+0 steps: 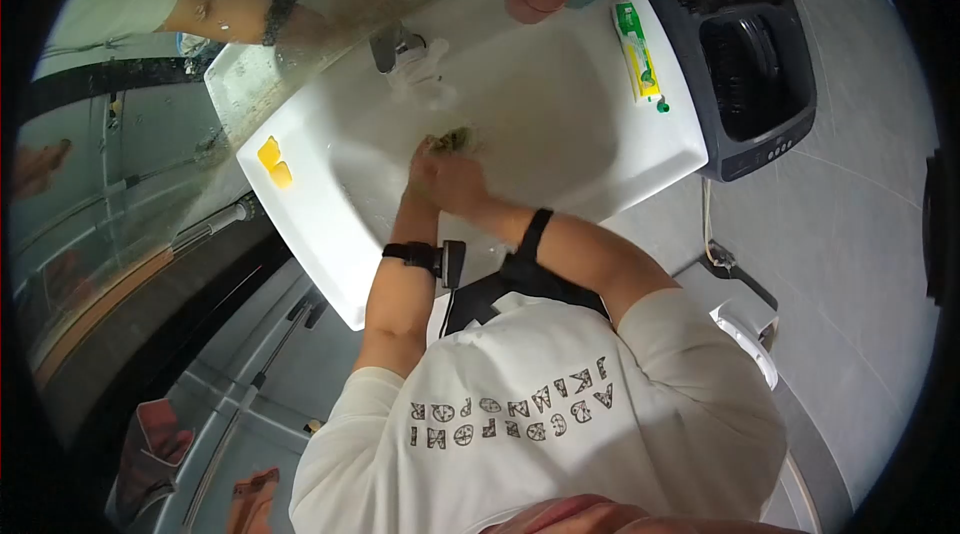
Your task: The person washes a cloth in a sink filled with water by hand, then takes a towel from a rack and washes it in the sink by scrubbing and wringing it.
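Fingers (432,147) bunch at a dark green clump (453,141), too blurred for me to tell which hand grips it. I see left hand (422,172) and right hand (462,184) meeting above the white basin (560,94), presumably catching drips; toothpaste tube (637,49) lies aside, along its rim (672,139).

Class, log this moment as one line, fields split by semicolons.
left hand, right hand: together; dark greenish item: at hands, unidentified; white sink: beneath hands; tube: right rim
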